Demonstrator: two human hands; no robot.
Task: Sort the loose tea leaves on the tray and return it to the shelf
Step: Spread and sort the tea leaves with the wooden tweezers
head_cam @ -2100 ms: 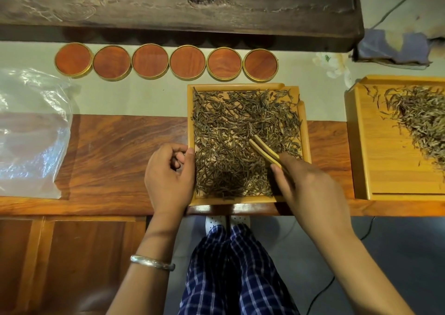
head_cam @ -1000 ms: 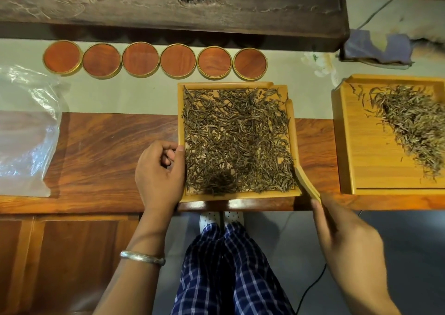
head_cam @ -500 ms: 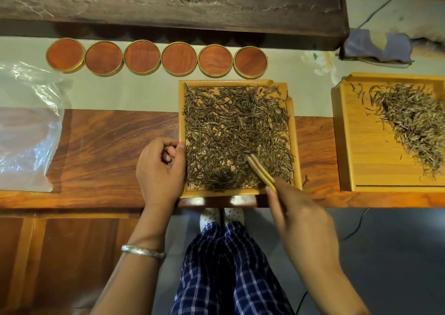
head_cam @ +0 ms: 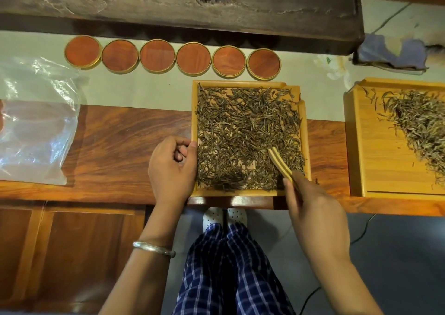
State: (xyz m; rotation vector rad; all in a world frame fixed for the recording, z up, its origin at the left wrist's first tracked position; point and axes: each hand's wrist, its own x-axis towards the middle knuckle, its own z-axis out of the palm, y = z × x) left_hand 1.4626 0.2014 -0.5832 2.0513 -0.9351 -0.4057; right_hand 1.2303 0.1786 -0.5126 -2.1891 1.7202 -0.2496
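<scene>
Bamboo tweezers point(head_cam: 280, 164) are pinched by the right hand point(head_cam: 315, 214) over the tea leaves point(head_cam: 240, 134); the tray point(head_cam: 194, 112) edge is gripped by the curled left hand point(head_cam: 172, 167).

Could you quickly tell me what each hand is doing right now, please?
Left hand: fingers curled, thumb on the tray edge.
Right hand: holding wooden tweezers.
</scene>
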